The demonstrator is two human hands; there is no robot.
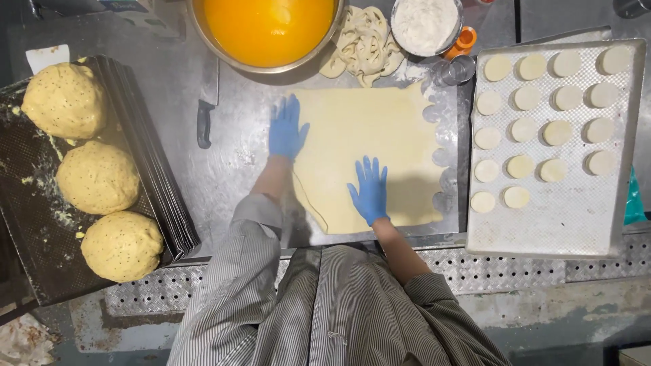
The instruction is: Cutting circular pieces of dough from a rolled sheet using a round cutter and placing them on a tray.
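A flat sheet of pale yellow dough (380, 142) lies rolled out on the steel worktop, its right edge scalloped by round cut-outs. My left hand (286, 129), in a blue glove, rests flat with fingers spread on the sheet's upper left edge. My right hand (369, 191), also gloved in blue, presses flat on the lower middle of the sheet. Neither hand holds anything.
A perforated baking tray (563, 217) at right carries several round dough discs (521, 166). Three dough balls (98, 177) sit on stacked dark trays at left. A knife (205, 115), a bowl of orange liquid (268, 27), dough scraps (363, 44), a flour bowl (424, 24) and a round cutter (460, 69) lie behind.
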